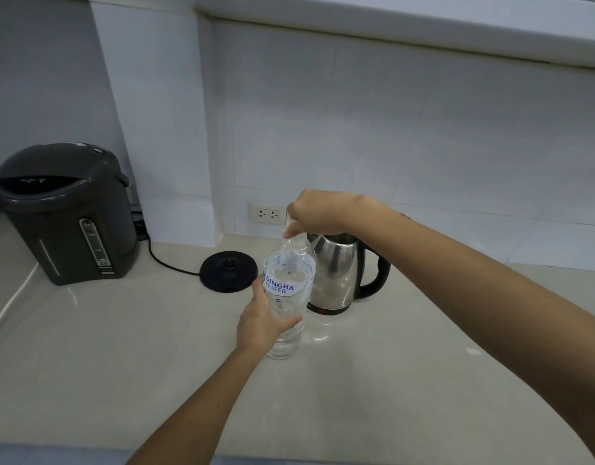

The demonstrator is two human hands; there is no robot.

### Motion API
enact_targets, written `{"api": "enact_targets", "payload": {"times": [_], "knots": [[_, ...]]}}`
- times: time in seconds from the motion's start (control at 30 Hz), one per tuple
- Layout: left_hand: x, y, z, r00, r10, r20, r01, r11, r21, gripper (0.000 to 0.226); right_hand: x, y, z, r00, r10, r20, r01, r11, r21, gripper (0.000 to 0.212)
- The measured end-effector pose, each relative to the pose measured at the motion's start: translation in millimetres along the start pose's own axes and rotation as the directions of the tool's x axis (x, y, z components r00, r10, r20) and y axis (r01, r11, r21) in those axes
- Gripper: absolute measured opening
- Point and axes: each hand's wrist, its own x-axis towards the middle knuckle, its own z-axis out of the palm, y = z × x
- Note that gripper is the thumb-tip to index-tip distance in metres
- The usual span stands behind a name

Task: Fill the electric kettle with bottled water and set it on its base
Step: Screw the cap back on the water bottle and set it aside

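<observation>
A clear plastic water bottle (287, 290) with a white and blue label stands upright on the counter. My left hand (262, 319) grips its lower body. My right hand (318, 211) is closed over the bottle's top, hiding the cap. Just behind the bottle stands the steel electric kettle (339, 273) with a black handle on its right, resting on the counter, its lid hidden by my right wrist. Its round black base (228, 270) lies empty on the counter to the left of the kettle, with a black cord running left.
A dark grey hot-water dispenser (63, 213) stands at the far left. A white wall socket (267, 213) sits low on the tiled wall behind the bottle. The beige counter (122, 347) stretches toward me.
</observation>
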Motion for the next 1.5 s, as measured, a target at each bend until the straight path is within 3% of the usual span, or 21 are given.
{"api": "enact_targets", "payload": {"times": [0.1, 0.4, 0.63, 0.73, 0.83, 0.97, 1.07, 1.13, 1.23, 1.5], "knots": [[-0.3, -0.1, -0.3, 1.000, -0.006, 0.006, 0.006, 1.000, -0.003, 0.108, 2.7, -8.7, 8.3, 0.994, 0.096, -0.056, -0.101, 0.990, -0.098, 0.055], [-0.1, -4.7, 1.7, 1.000, -0.002, -0.013, 0.002, 1.000, -0.013, 0.104, -11.7, -5.6, 2.4, 0.998, 0.062, 0.018, -0.064, 0.988, 0.140, 0.028], [-3.8, -4.9, 4.5, 0.999, -0.027, -0.024, 0.026, 0.999, -0.038, 0.098, -9.4, -13.2, 12.8, 0.986, 0.164, -0.016, -0.160, 0.978, 0.136, 0.045], [-3.5, -6.9, 0.5, 1.000, -0.013, -0.005, 0.012, 0.999, -0.053, 0.105, -7.6, -16.5, 21.1, 0.971, 0.218, -0.094, -0.188, 0.948, 0.258, 0.043], [-0.1, -12.4, -2.3, 0.997, 0.050, 0.054, -0.042, 0.989, -0.142, 0.105, -10.8, -17.6, 47.5, 0.919, 0.341, -0.196, -0.203, 0.839, 0.506, 0.048], [6.7, -19.6, -7.3, 0.970, 0.096, 0.222, -0.032, 0.961, -0.274, 0.100, -11.8, -17.9, 81.2, 0.789, 0.551, -0.273, -0.095, 0.548, 0.831, 0.050], [8.1, -38.1, -12.9, 0.890, 0.081, 0.448, 0.065, 0.951, -0.301, 0.093, -7.9, -28.8, 101.2, 0.808, 0.548, -0.217, -0.063, 0.447, 0.893, 0.080], [8.4, -52.5, -13.6, 0.855, 0.068, 0.515, 0.081, 0.962, -0.262, 0.093, -3.7, -37.6, 116.1, 0.821, 0.530, -0.214, -0.056, 0.447, 0.893, 0.092], [11.6, -56.9, -13.2, 0.886, 0.031, 0.463, 0.060, 0.982, -0.180, 0.087, 1.8, -38.1, 126.6, 0.793, 0.547, -0.268, -0.007, 0.449, 0.894, 0.096], [11.0, -30.6, 4.4, 0.943, 0.016, 0.333, -0.032, 0.998, 0.044, 0.085, -13.8, 3.8, 132.0, 0.829, 0.464, -0.311, 0.038, 0.508, 0.860, 0.086]]}}
